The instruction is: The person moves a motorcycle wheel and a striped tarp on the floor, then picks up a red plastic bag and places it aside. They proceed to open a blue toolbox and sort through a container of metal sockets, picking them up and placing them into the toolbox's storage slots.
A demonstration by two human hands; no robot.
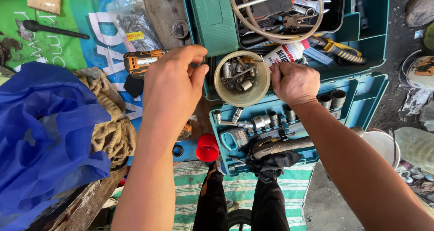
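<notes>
We are sorting through the round beige tub of sockets and bits, sitting in the open teal tool case; it looks only begun, the tub nearly full. Our right hand is curling against its rim, fingers closed; our left hand is pinching something small, unseen, beside it.

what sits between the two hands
In the head view, a round beige tub of sockets and metal bits sits between the left hand and the right hand.
</notes>
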